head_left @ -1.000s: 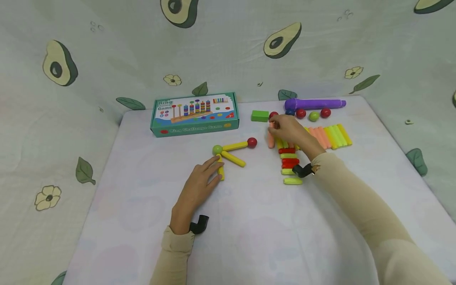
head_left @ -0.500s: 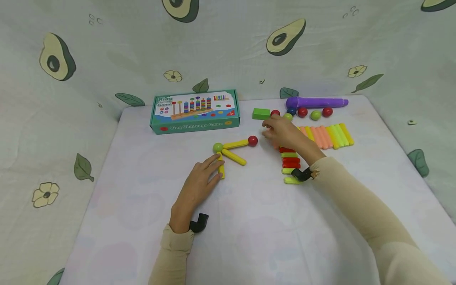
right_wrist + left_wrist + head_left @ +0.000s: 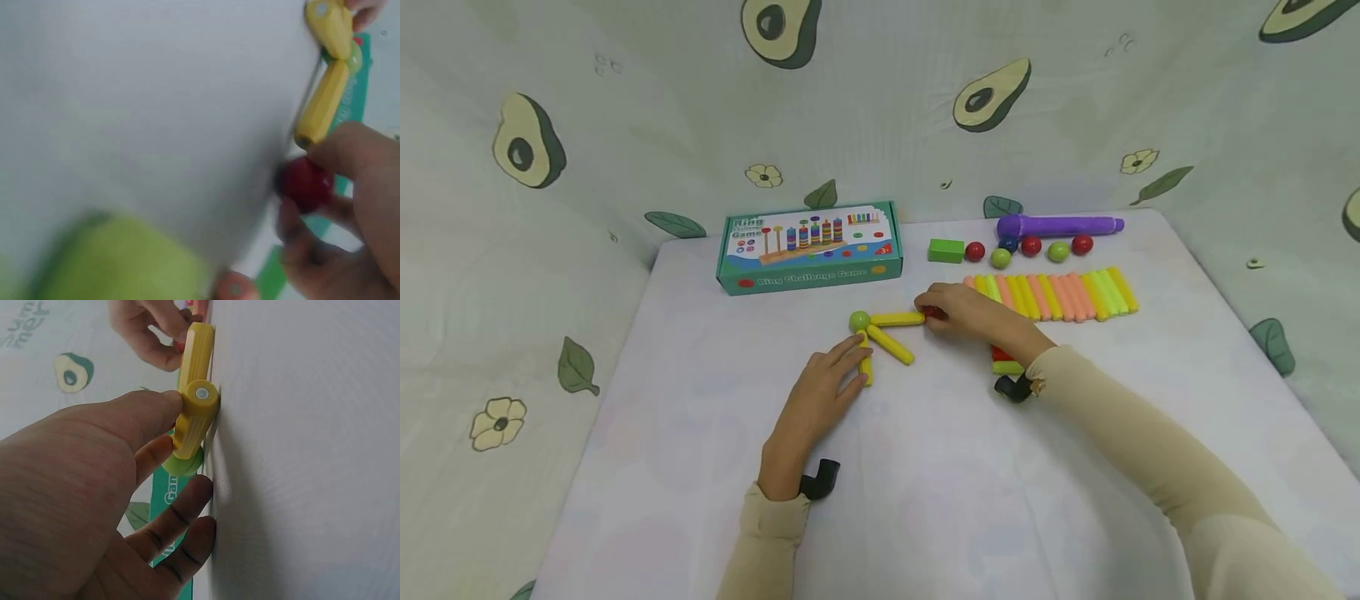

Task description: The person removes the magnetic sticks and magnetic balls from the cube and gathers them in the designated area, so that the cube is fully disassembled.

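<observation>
In the head view my left hand (image 3: 820, 392) lies over a yellow stick (image 3: 194, 428), thumb and index fingertips touching it; the other fingers rest by the table. A green ball (image 3: 859, 321) sits at this stick's far end, where two more yellow sticks (image 3: 891, 344) fan out. My right hand (image 3: 966, 317) pinches a red ball (image 3: 305, 184) at the free end of the upper yellow stick (image 3: 897, 319). The right wrist view shows the ball between thumb and fingers, close to the stick's end; most of it is hidden by the hand in the head view.
Behind stands a green game box (image 3: 808, 248). A green block (image 3: 946, 251), several balls (image 3: 1001, 258) and a purple tube (image 3: 1060, 226) line the back right. A row of pink, yellow and green sticks (image 3: 1071, 296) lies before them; red and green sticks are partly under my right arm.
My right hand has left the pink stick at the row's left end, moved left and forward to me, and taken the red ball. The upper yellow stick has swung slightly nearer. Left hand stays.
</observation>
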Motion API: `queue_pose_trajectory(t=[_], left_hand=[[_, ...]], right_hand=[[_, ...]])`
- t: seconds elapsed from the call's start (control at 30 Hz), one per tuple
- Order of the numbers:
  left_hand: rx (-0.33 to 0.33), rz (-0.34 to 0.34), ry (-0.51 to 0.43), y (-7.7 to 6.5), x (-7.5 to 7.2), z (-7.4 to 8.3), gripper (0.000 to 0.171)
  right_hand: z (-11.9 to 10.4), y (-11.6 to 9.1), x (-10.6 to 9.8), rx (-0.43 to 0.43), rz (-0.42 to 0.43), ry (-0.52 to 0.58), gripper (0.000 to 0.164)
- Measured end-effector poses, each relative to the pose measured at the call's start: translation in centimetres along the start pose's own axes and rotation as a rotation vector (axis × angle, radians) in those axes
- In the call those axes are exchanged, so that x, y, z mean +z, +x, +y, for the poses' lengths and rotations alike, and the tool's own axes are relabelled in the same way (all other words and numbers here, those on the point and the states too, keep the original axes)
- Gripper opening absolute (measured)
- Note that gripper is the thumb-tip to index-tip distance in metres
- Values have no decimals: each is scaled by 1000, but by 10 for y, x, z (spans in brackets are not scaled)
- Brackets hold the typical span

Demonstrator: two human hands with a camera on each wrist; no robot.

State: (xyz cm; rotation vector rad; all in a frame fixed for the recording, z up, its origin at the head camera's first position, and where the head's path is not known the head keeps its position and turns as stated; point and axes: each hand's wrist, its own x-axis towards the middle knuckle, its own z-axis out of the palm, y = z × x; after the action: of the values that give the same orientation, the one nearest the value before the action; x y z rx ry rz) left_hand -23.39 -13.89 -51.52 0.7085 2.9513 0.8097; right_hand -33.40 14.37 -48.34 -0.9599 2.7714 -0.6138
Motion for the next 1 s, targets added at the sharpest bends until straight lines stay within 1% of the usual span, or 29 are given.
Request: queue_pose_trajectory(t=[0.13,0.23,0.33,0.4,0.47,0.6,0.7,0.83,1.0], left_hand=[[-8,-7,-18,-5,5,2,43],[-5,-7,-34,-7,8,3,42],[23,14,-38,-8,8,5,42],[40,28,-33,-9,8,5,42],[52,37,-27,-9,7,5,42],[54,32,-17,-8,6,4,42],[54,22,-19,-8,6,3,43],[47,17,-28,-6,5,1,43],[41,25,-38,-3,1,0,43]], right_hand=[[0,-8,9,-38,56,-19,21],[-2,-18,9,13,80,-17,25],[-5,-30,2,59,101,1,30],[-8,-39,-4,74,122,27,33],[-10,-49,-11,76,154,77,33],[-15,-72,-23,85,232,157,32],[-16,-90,-30,83,274,177,34],[-16,-112,-37,97,274,174,36],[-13,-137,-39,169,251,162,40]])
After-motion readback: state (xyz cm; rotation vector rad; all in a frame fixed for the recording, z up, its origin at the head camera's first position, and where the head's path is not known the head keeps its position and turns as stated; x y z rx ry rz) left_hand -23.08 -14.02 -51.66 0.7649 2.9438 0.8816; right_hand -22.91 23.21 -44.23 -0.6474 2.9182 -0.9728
